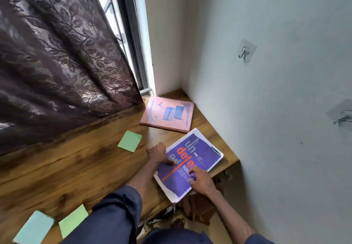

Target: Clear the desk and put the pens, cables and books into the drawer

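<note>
A purple book [200, 154] with orange lettering lies at the right end of the wooden desk [76, 167], its near corner jutting over the front edge. My left hand [159, 154] grips the book's left edge, thumb on the cover. My right hand [202, 181] holds the near right part, with fingers curled onto the cover. A pink book [167, 113] lies flat behind it, in the corner by the window. No drawer, pens or cables are in view.
Green sticky pads lie on the desk at mid-left [130, 141] and near the front [73, 221], beside a teal pad [34, 228]. A dark curtain [57, 62] hangs over the desk's back left. The wall [285, 91] carries hooks [245, 51]. Brown cloth [200, 209] lies below the desk.
</note>
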The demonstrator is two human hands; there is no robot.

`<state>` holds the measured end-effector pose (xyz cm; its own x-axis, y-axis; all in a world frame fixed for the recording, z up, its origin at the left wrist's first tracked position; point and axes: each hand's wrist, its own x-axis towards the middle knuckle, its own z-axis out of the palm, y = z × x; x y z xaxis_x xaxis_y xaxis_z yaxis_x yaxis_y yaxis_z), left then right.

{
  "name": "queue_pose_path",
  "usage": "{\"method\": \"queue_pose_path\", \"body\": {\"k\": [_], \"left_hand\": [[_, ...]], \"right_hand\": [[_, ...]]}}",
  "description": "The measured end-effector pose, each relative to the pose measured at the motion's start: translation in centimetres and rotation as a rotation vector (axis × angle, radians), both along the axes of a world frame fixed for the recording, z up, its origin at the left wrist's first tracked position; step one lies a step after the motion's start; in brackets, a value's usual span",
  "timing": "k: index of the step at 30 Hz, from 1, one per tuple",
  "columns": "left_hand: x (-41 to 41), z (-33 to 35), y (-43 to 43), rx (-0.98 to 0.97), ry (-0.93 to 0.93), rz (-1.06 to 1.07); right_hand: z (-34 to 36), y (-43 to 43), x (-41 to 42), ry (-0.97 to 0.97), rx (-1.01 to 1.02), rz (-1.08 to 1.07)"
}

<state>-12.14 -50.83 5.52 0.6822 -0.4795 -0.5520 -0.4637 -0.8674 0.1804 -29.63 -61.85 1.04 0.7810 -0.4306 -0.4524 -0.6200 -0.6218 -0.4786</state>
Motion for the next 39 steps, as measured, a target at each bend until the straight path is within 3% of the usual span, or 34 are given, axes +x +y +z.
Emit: {"method": "queue_pose_path", "body": {"k": [4,7,12,14,17,19,23,29,34,39], "left_hand": [[1.4,0.2,1.2,-0.148,0.357,0.042],[0.5,0.1,2.8,-0.425,0.648,0.301],[-3.0,-0.7,5.9,-0.782,0.761,0.688],[-4.8,-0.7,6.9,-0.913,0.793,0.806],[-7.6,-0.7,8.5,-1.093,0.84,0.911],[-10.1,-0.7,9.6,-1.128,0.878,0.935],[-16.9,-1.0,12.1,-1.159,0.845,0.958],[-27.5,-2.0,14.7,-1.21,0.531,1.045],[-33.9,-0.9,19.3,-1.204,0.527,1.053],[-37.6,1.7,25.0,-1.27,0.535,1.198]], "right_hand": [[-0.4,0.1,0.0,-0.096,0.0,-0.072],[-0.5,-0.3,-0.3,-0.239,0.077,-0.134],[0.1,-0.6,-2.2,-0.399,0.059,-0.423],[1.2,-0.5,-2.8,-0.314,0.289,-0.481],[2.8,0.1,-3.6,-0.307,0.949,-0.517],[4.0,0.8,-5.1,-0.363,1.135,-0.547],[4.8,1.2,-9.2,-0.488,1.098,-0.419],[3.2,3.4,-16.7,-0.545,0.854,-0.168],[1.9,6.9,-22.9,-0.502,0.918,-0.143],[3.8,11.4,-25.2,-0.406,1.021,0.092]]}}
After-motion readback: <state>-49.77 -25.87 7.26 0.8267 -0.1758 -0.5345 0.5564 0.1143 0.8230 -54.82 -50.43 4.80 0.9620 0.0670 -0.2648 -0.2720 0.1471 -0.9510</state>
